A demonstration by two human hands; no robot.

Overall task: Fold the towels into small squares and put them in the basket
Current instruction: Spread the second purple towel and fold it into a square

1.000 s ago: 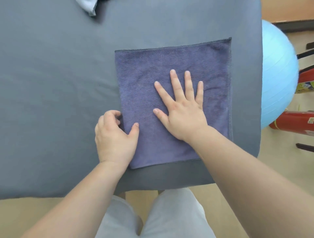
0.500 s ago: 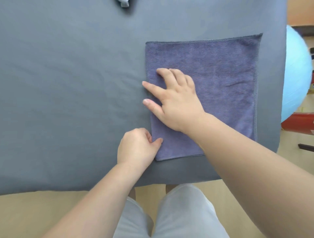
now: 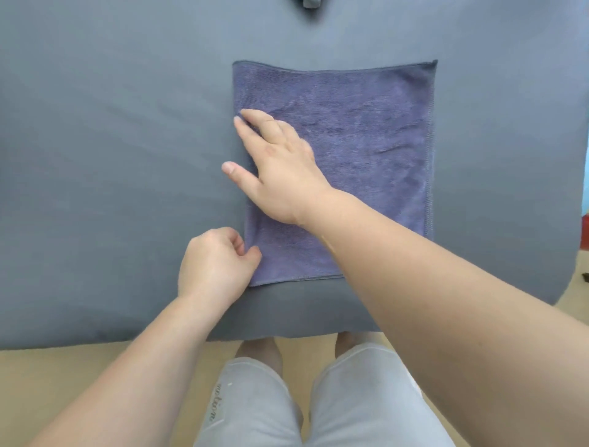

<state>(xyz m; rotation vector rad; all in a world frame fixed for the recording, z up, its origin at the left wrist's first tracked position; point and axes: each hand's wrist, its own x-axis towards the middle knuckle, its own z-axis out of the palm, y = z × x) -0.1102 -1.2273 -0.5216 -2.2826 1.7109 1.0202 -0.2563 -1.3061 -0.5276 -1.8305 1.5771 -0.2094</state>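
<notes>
Towel (image 3: 366, 134) is the purple-blue one, lying flat and pretty smooth on the tabletop (image 3: 95, 159), which has a grey cloth over it. You can see a stitched hem running down its right edge and along its near edge.

Both hands are at the towel's left edge. The left hand (image 3: 216, 264) sits by the towel's near-left corner, mostly off the fabric. Its fingers are curled in and the thumb tip is on the edge, so that grip is pinched onto the towel's edge.

The right hand (image 3: 280, 178) lies palm down on the towel, with the forearm crossing over the near edge. Its fingers (image 3: 251, 130) are bent, tips right at the towel's left edge about halfway up. The thumb (image 3: 236, 170) sticks out past that edge over the bare cloth. Honestly can't tell whether that grip has hooked the edge or is just pressing on it.

Beyond the towel's far edge there's a small grey thing (image 3: 310, 3), cut off by the frame, no idea what it is. Below the towel's near edge are the person's light grey shorts (image 3: 255, 408) and a tan floor (image 3: 47, 383). Way off past the towel's right edge there's a sliver of something red (image 3: 585, 229).
</notes>
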